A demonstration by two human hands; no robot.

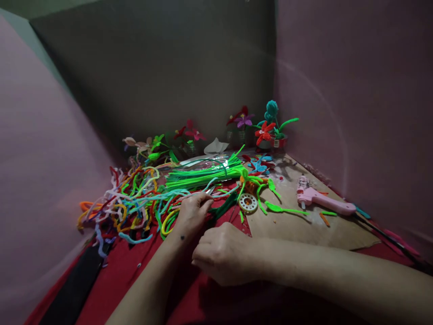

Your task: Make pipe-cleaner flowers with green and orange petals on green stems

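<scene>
My left hand point(194, 210) reaches over the edge of the pipe cleaner pile, its fingers pressed together. A shiny metal tip point(210, 191) shows just past its fingertips, and I cannot tell whether the hand holds it. Dark green pipe cleaners point(225, 205) lie beside the left thumb. Closer to me, my right hand point(225, 253) is curled closed above the red cloth point(125, 289); whatever its fingers may hold is hidden. Beyond the left hand, a bundle of bright green pipe cleaners point(203, 176) rests partly in clear plastic. Loose pipe cleaners of many colours point(135, 198) spread out to the left.
A pink glue gun point(321, 201) lies on a cardboard sheet point(287, 230) at right, its cord trailing away. A white perforated spool point(248, 203) and green leaf shapes point(282, 208) sit nearby. Pipe cleaner flowers point(265, 132) stand along the back wall. A black strip point(72, 289) lies front left.
</scene>
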